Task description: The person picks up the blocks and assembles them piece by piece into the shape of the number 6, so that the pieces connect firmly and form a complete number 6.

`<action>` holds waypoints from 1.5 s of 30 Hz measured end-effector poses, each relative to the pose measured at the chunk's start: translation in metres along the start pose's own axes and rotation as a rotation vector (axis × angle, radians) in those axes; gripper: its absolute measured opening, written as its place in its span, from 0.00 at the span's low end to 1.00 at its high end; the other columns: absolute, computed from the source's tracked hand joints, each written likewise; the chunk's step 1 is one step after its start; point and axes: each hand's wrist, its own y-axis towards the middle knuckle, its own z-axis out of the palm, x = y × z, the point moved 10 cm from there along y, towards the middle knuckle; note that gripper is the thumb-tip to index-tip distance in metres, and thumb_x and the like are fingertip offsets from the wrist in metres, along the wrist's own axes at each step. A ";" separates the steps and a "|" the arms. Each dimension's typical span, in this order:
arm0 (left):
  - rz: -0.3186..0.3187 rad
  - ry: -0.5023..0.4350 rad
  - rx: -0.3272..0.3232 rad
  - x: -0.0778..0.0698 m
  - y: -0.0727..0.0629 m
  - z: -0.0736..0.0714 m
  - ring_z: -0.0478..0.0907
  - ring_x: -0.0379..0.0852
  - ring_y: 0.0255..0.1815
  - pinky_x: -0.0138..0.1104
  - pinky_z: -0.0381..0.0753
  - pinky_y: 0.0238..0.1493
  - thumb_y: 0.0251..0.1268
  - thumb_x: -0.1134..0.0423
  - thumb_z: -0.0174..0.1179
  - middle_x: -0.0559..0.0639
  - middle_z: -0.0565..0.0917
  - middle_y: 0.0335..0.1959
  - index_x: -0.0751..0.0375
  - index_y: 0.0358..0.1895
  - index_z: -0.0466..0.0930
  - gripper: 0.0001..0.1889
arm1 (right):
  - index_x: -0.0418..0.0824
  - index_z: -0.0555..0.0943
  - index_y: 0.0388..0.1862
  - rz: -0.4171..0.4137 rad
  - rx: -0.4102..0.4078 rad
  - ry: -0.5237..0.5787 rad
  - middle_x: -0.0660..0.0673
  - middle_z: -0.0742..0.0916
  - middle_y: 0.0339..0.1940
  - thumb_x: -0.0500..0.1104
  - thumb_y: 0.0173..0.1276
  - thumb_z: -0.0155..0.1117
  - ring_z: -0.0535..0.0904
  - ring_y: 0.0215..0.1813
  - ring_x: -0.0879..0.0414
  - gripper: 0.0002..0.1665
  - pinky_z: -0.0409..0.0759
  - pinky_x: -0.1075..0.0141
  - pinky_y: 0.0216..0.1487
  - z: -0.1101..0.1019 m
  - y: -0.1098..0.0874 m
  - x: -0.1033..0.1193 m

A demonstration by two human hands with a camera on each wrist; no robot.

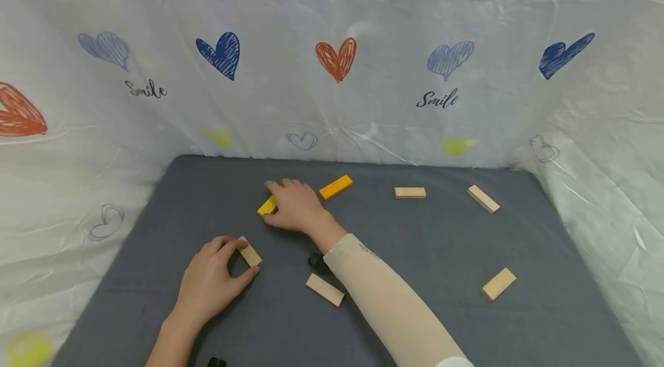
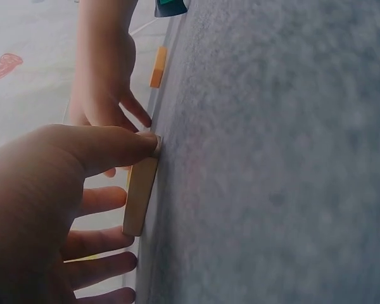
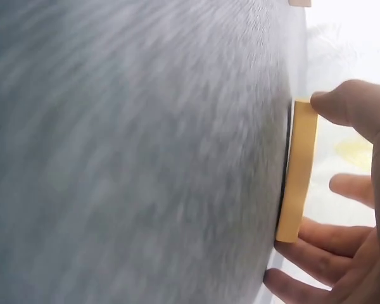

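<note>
On the left of the grey cloth, my left hand (image 1: 210,280) pinches a plain wooden block (image 1: 250,253) by its ends, thumb at the near end and fingers at the far one. The left wrist view shows the thumb over one end of that wooden block (image 2: 140,196) and a fingertip at the other. Farther back, my right hand (image 1: 298,205) holds a yellow wooden block (image 1: 267,206) lengthwise, part of it hidden under the hand. In the right wrist view, thumb and fingers meet opposite ends of the yellow block (image 3: 297,171), low against the cloth.
A second yellow-orange block (image 1: 336,187) lies just right of my right hand. Plain blocks lie in front of the right forearm (image 1: 324,290), at the back (image 1: 410,193), and at the right (image 1: 499,284). Another plain block (image 1: 483,199) sits back right. A white curtain (image 1: 332,108) borders the table.
</note>
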 end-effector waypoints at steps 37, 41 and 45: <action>0.187 -0.131 0.174 -0.064 0.043 0.047 0.79 0.60 0.72 0.62 0.81 0.66 0.60 0.48 0.83 0.54 0.82 0.72 0.53 0.64 0.89 0.30 | 0.45 0.67 0.86 0.187 -0.062 0.312 0.42 0.79 0.78 0.55 0.72 0.79 0.78 0.74 0.46 0.51 0.81 0.51 0.72 -0.022 -0.082 -0.073; 0.191 -0.209 0.215 -0.070 0.046 0.056 0.77 0.60 0.74 0.61 0.81 0.67 0.61 0.50 0.83 0.53 0.80 0.74 0.53 0.66 0.88 0.30 | 0.44 0.66 0.87 0.221 -0.078 0.340 0.42 0.78 0.79 0.55 0.71 0.80 0.78 0.75 0.46 0.52 0.80 0.50 0.73 -0.023 -0.092 -0.082; 0.209 -0.264 0.243 -0.076 0.048 0.065 0.76 0.59 0.76 0.61 0.80 0.69 0.61 0.52 0.83 0.52 0.79 0.75 0.51 0.67 0.87 0.30 | 0.44 0.67 0.87 0.268 -0.101 0.356 0.43 0.77 0.81 0.54 0.71 0.79 0.76 0.77 0.46 0.51 0.78 0.49 0.75 -0.023 -0.103 -0.090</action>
